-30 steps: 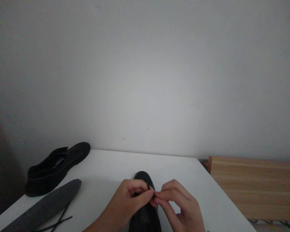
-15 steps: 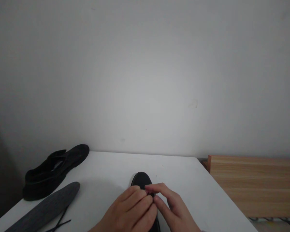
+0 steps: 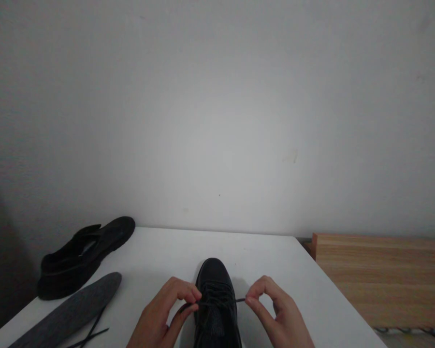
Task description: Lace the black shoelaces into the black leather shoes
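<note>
A black lace-up shoe (image 3: 214, 273) stands on the white table, its toe pointing away from me. Its dark shoelace (image 3: 240, 300) runs out to both sides of the upper. My left hand (image 3: 168, 309) pinches the lace between thumb and forefinger, close against the shoe's left side. On the right, a short way off the shoe, my right hand (image 3: 277, 309) grips the lace between thumb and fingertip. The lower part of the shoe is cut off by the frame's bottom edge.
Another black shoe (image 3: 70, 273) lies at the table's left edge. In front of it are a grey insole (image 3: 76, 304) and a loose dark lace (image 3: 94, 333). A wooden panel (image 3: 380, 280) stands beyond the right edge of the white table (image 3: 275, 258), and a wall behind.
My hands have moved apart from over the shoe, left and right, with the lace drawn out sideways between them. The lacing has come into view.
</note>
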Demonstrator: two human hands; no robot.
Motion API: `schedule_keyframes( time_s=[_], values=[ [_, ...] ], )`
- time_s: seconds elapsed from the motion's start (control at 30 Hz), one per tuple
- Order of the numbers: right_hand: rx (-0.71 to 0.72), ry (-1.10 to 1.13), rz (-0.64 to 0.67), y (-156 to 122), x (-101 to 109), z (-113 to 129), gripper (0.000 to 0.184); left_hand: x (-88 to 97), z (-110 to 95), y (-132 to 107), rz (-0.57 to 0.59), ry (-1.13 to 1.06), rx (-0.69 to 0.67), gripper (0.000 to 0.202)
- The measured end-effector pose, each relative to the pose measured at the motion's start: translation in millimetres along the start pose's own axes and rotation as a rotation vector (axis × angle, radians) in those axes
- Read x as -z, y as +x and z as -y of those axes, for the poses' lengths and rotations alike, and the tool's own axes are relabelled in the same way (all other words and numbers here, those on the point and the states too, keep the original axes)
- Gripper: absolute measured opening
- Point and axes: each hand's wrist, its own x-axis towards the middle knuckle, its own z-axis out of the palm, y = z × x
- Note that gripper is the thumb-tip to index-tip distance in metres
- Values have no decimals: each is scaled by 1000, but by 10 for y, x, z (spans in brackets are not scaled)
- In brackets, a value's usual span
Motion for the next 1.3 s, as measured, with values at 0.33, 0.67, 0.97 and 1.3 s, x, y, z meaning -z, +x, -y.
schedule_keyframes(
  time_s=[0.33,0.67,0.97,1.3],
  values=[
    [210,59,-49,15,-19,213,15,-285,-272,274,145,-314,312,10],
    [345,23,-39,130,-111,382,10,-225,-360,340,242,-230,306,9],
    [279,-33,60,70,-123,338,7,-241,-343,317,138,-125,253,23],
    [752,-343,25,34,24,265,12,-205,-310,337,202,-221,389,6]
  ],
)
